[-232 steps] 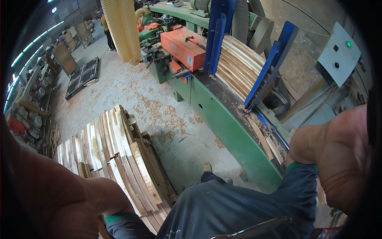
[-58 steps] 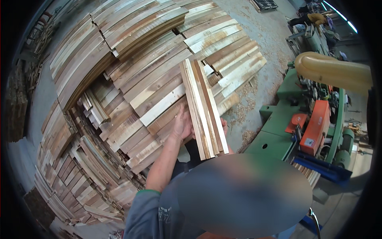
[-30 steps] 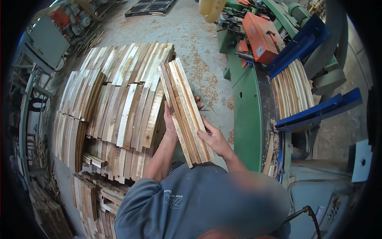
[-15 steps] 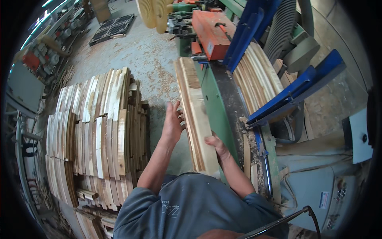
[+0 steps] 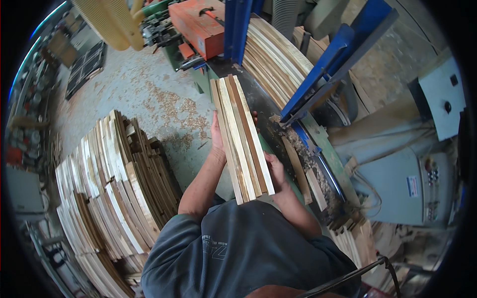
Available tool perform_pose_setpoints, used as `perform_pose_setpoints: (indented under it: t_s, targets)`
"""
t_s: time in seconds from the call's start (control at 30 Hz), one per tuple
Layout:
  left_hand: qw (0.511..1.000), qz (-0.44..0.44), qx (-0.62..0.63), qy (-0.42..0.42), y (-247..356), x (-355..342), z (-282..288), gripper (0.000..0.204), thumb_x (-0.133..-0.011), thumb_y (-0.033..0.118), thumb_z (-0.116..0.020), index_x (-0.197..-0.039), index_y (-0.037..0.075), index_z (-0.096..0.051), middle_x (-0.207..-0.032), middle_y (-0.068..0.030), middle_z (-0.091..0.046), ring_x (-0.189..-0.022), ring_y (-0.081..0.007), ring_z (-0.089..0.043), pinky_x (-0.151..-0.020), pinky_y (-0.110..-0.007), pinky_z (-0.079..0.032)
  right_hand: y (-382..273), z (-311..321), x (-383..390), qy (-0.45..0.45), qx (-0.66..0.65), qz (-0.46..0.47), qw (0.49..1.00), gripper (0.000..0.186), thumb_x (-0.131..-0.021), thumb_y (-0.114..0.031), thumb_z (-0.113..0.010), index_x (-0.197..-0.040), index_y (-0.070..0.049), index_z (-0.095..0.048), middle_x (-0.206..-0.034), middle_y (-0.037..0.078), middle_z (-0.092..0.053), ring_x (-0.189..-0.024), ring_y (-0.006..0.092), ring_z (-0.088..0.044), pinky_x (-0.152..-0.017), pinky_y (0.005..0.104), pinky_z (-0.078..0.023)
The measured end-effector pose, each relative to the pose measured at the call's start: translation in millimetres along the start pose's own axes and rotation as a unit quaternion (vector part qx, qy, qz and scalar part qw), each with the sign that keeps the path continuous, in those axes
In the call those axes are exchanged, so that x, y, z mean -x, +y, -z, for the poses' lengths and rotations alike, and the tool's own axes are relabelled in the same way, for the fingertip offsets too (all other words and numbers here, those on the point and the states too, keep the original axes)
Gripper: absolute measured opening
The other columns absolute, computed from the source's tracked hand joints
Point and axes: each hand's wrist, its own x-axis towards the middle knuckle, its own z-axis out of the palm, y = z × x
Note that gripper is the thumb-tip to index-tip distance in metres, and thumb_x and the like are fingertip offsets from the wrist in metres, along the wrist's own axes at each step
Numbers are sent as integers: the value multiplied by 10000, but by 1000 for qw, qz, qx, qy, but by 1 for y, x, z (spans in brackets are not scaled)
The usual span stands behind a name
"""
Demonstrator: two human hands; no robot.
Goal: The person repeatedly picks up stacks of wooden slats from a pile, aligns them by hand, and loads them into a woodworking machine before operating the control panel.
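Observation:
A bundle of several wooden strips [image 5: 240, 139], pale and brown, lies side by side in my hands in front of my chest. My left hand [image 5: 217, 133] grips its left side, with fingers reaching underneath. Lower down on the right side, my right hand [image 5: 275, 170] is closed on the strips, its fingers mostly hidden below them. The strips' edges face up, and their near ends are slightly uneven.
Stacks of wooden strips [image 5: 107, 184] stand on the floor to the left. On the right is a machine bed with blue metal guides [image 5: 318, 74] and more boards [image 5: 276, 59]. An orange box [image 5: 198, 30] bears a hammer [image 5: 212, 16]. A grey control cabinet [image 5: 397, 186] stands at far right.
The bundle has turned so its strip edges face up. My left hand, open beside it before, now holds its left side. The view has swung to the right.

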Motion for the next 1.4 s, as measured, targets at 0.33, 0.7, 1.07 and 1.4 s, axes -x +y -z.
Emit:
perform_pose_setpoints:
  t_s: [0.33,0.7,1.07,1.4]
  targets:
    - [991,134,-16,-21,49,-9,1,966,-964,797,-286,-1613,82,-315,-1540,-294,-439,-1394,-515,-450,-1087,-720,-404,37,-66,-27,216,276,162,922,957,-874,-177,-691,-1647,4,-157,-1596,197,-384,-1463,273,-397,-1206,377,-305]
    - [979,201,3,-45,87,-10,-17,918,-981,771,-272,-1623,116,-303,-1567,-249,-423,-1389,-513,-455,-1097,-695,-415,70,-100,-69,259,320,239,879,1021,-914,-224,-719,-1636,69,-59,-1664,241,-265,-1531,298,-302,-1240,383,-238]
    - [977,208,-26,-33,45,-18,-28,930,-967,779,-286,-1617,114,-319,-1545,-271,-443,-1365,-502,-484,-1071,-676,-445,51,-66,-32,227,387,262,854,996,-992,-283,-667,-1626,78,11,-1728,235,-55,-1600,288,-80,-1273,376,-113]
    - [981,180,-70,-27,36,-46,-28,874,-990,693,-317,-1543,24,-417,-1406,-295,-572,-1201,-423,-636,-1026,-566,-531,23,-79,-17,397,627,182,645,1070,-876,-395,-753,-1633,49,-140,-1563,291,-371,-1468,396,-396,-1187,423,-332]
